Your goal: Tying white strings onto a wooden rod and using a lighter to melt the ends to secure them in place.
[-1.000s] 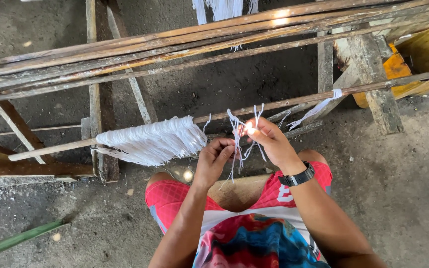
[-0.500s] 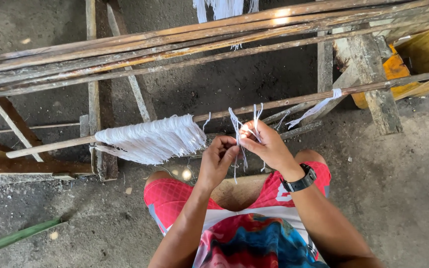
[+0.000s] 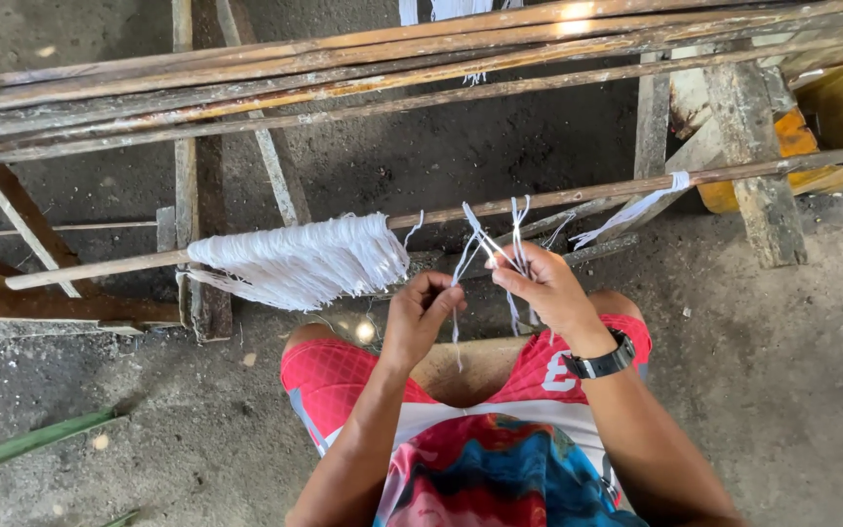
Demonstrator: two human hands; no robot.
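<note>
White strings (image 3: 485,256), hanging off wooden pole (image 3: 558,195).
I'm pinching them: right hand (image 3: 539,288) gripping strands, left hand (image 3: 421,312) curling fingers around one.

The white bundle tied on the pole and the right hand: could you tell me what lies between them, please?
In the head view, the left hand lies between the white bundle and the right hand, with loose white strands beside it.

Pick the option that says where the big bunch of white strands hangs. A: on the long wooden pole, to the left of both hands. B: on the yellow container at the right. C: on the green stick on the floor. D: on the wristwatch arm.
A: the bunch of white strands is draped over the wooden pole, left of the left hand and the right hand, which hold only a few loose strands.
</note>
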